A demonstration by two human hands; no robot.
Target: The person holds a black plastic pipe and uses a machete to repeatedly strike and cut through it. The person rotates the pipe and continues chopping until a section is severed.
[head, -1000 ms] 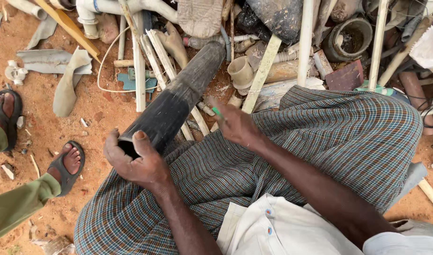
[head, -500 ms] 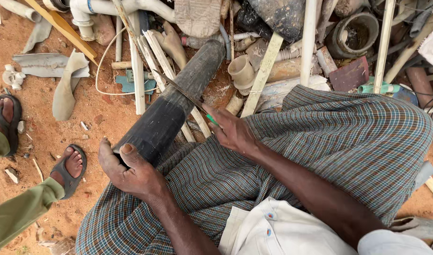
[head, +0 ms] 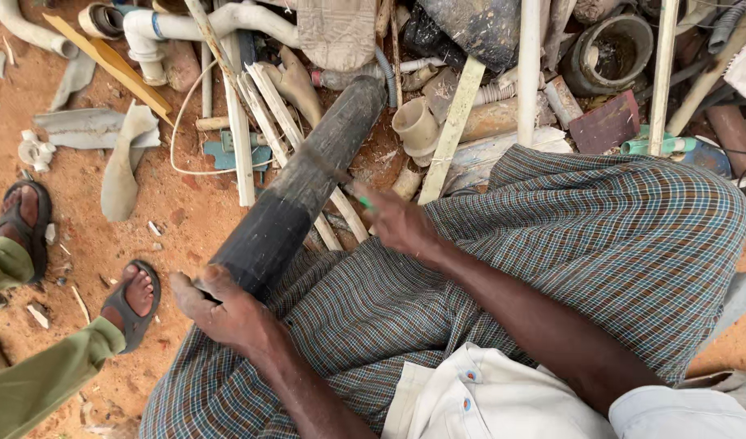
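Left hand (head: 226, 309) grips the near end of a black pipe (head: 300, 191) slanting from the checked lap up into a heap of scrap pipes, while the right hand (head: 397, 219), closed on a small green tool (head: 363, 202), touches its side.

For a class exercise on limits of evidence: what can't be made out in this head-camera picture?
- Head view: the green tool in the right hand is small, mostly covered by fingers.
- The black pipe near end is covered by the left hand.
- The bystander's sandalled feet: body cut off by the left edge.
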